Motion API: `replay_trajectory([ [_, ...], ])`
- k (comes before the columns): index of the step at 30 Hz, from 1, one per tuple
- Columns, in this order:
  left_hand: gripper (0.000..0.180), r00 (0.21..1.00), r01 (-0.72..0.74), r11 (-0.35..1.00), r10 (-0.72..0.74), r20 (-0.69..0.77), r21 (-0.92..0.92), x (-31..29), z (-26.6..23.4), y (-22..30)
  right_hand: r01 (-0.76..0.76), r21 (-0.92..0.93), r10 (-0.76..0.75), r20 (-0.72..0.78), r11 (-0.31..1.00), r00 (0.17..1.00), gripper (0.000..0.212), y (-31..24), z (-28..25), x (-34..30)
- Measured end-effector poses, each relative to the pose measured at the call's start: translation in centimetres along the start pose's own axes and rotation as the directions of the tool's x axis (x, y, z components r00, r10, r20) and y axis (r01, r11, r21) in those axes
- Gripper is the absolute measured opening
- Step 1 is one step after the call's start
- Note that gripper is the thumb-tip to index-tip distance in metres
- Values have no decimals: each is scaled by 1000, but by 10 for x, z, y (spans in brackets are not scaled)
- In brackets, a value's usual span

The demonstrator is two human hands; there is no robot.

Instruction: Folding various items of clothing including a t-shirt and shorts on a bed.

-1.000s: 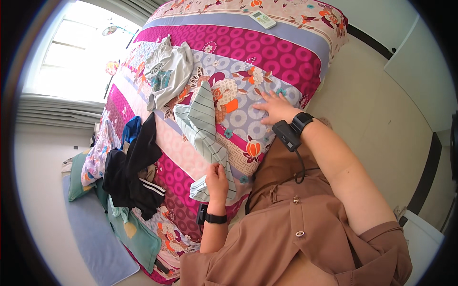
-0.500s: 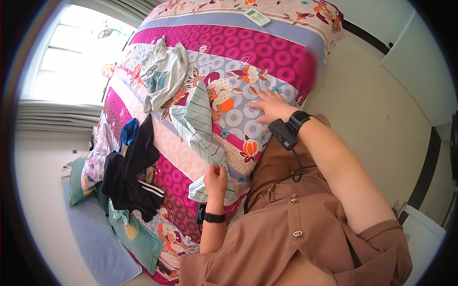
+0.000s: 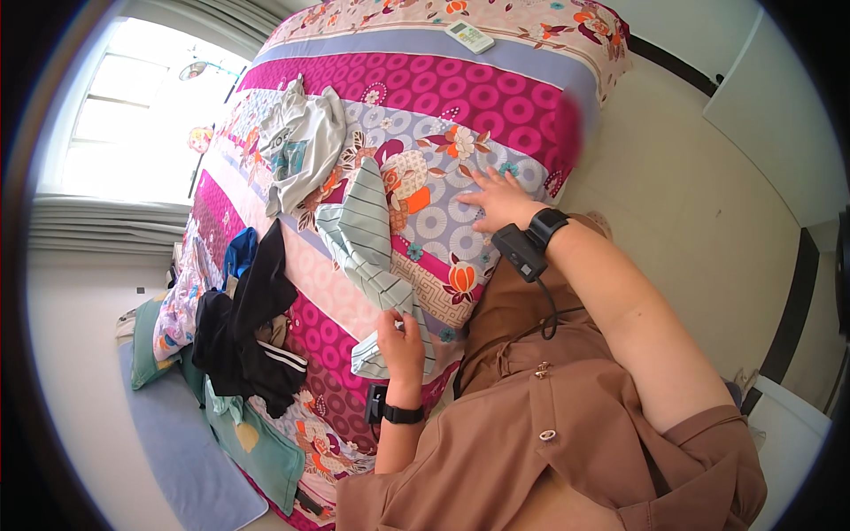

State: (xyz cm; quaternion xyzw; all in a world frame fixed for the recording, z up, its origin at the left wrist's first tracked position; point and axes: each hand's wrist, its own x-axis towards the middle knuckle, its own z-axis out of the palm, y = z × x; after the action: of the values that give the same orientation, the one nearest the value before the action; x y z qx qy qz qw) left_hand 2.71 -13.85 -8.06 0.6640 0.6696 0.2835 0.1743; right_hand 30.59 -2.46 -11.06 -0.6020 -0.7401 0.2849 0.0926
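Observation:
My left hand (image 3: 402, 345) has its fingers closed on the near part of a striped garment (image 3: 359, 234), pale green with dark lines. The garment lies as a long, loosely folded strip on the flowered bedspread (image 3: 496, 84). Its far end narrows to a point, and cloth shows on both sides of my left hand. To the right, my right hand (image 3: 503, 202) rests on the bedspread with fingers spread and holds nothing. Beyond the striped garment, a light grey printed T-shirt (image 3: 310, 146) lies crumpled.
Black clothing (image 3: 252, 323) with white stripes is heaped at the left, beside a blue cloth (image 3: 240, 252). Green pillows (image 3: 257, 447) lie near the bed's left side. A white remote control (image 3: 469, 36) sits at the far end. Pale floor (image 3: 673, 195) stretches along the right.
The cloth by my left hand is slightly more bunched, and the fingers have shifted a little on it. My right hand stays spread on the bedspread. The view has tilted slightly.

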Motion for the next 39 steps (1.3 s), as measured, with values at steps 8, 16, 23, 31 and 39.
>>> replay_trajectory([
  [8,15,995,-90,995,92,44,-46,-6,8,27,167,316,-139,-108,934,984,47,-72,34,-17],
  [16,15,983,-1,964,50,178,-266,-9,7,22,15,777,-139,93,629,986,34,-97,60,-28],
  [23,12,965,120,574,-260,-42,-810,21,-48,0,-284,951,-21,289,121,957,21,-78,61,-22],
  [31,17,925,-112,993,96,-367,-23,46,-106,-45,-274,953,218,297,-128,930,15,-54,79,-9],
  [39,25,842,255,768,-475,-256,-587,31,-64,-80,-292,956,267,280,4,922,23,-45,95,-10],
])
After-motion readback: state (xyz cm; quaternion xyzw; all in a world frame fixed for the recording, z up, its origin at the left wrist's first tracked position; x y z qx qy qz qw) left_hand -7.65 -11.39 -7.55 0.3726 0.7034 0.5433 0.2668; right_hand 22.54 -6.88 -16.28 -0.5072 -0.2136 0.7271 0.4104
